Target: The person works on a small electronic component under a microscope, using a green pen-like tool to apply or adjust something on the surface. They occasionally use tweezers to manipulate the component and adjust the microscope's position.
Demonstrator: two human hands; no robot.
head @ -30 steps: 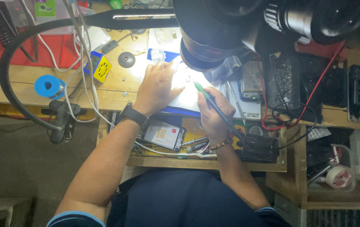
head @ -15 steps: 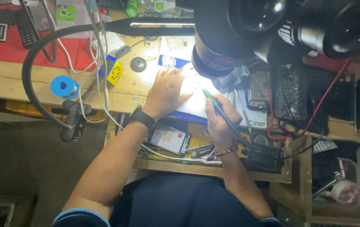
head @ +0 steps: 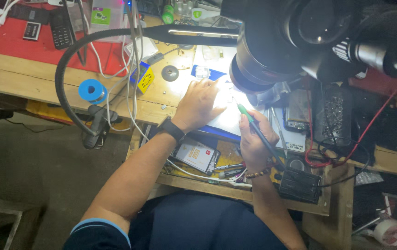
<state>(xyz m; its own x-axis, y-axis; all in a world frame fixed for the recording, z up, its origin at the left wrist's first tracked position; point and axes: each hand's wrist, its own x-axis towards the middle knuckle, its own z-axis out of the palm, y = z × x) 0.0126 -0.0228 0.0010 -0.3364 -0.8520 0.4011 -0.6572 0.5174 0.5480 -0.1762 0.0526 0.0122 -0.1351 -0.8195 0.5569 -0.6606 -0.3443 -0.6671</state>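
Note:
My left hand (head: 199,104) lies flat, fingers spread, on a brightly lit white work mat (head: 226,121) under a black microscope (head: 272,51). A black watch sits on its wrist. My right hand (head: 252,139) grips a green-tipped soldering iron (head: 254,126) like a pen, its tip pointing at the lit spot beside the left hand's fingers. What lies under the light is washed out by glare. A beaded bracelet circles the right wrist.
A black gooseneck lamp (head: 115,34) arcs over the wooden bench. A blue solder spool (head: 92,90), a yellow-blue block (head: 145,78), a phone (head: 195,155) in the drawer tray, a black box (head: 300,184) with red wire, and phones on a red mat (head: 45,28) surround the work.
The view has shifted so the bench and hands sit further right and lower. Both hands stay at the lit mat, the iron's tip held near the same spot.

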